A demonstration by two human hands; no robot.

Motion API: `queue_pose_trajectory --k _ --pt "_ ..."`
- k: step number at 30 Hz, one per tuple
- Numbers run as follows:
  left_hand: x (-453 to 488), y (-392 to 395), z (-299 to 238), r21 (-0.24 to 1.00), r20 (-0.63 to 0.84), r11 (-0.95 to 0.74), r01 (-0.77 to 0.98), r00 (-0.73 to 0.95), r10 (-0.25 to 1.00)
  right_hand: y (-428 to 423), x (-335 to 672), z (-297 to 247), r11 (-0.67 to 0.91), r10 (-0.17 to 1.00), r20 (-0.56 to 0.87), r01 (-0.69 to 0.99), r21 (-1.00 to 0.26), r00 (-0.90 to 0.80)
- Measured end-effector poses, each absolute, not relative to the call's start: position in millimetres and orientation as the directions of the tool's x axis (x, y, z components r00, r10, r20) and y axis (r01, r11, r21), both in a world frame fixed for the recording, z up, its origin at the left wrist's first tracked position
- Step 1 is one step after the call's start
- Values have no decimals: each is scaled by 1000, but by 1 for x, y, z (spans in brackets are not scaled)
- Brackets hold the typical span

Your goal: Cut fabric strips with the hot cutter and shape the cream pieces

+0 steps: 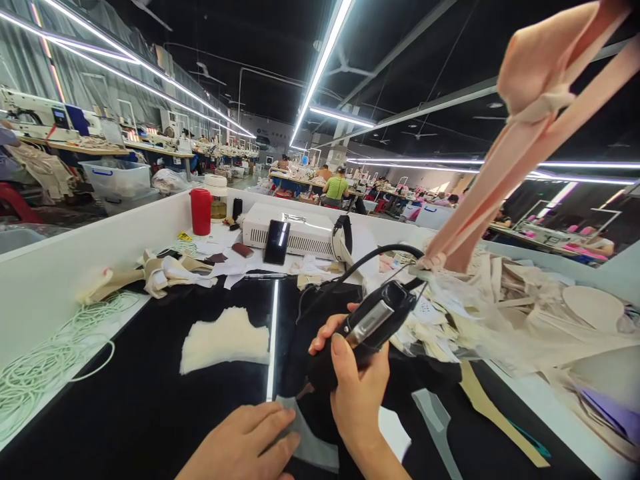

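Note:
My right hand [361,387] is wrapped round a black corded hand tool [373,321] with a shiny metal plate on its side. The tool tilts down to the left over the black work surface [145,413]; its working tip is hard to make out. My left hand [253,440] lies flat with fingers stretched out, its fingertips at the edge of a translucent curved piece [315,443]. A cream stack of cut fabric [223,340] lies beyond my left hand. Partly behind my right wrist is a white piece [394,432].
Peach fabric strips [480,180] hang from above near the tool's cord [370,257]. Fabric scraps [520,300] are heaped at right, beside a tan template [500,417]. Pale green cord [55,363] lies at left. A white vented box [295,227], phone [277,241] and red cup [201,212] stand behind.

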State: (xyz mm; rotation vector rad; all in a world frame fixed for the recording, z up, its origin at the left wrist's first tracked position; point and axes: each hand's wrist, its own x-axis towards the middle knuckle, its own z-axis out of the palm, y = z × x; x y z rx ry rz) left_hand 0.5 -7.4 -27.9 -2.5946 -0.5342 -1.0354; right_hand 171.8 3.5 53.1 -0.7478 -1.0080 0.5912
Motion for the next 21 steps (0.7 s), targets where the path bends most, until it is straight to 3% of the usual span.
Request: queue_pose_trajectory --k 10,21 --pt "-2 -16 -14 -96 634 -876 472 708 311 -33 196 60 570 765 486 -94 -816 423" --pt "-7 -14 -1 -162 581 -873 459 760 292 -54 205 63 542 747 434 -84 -836 503"
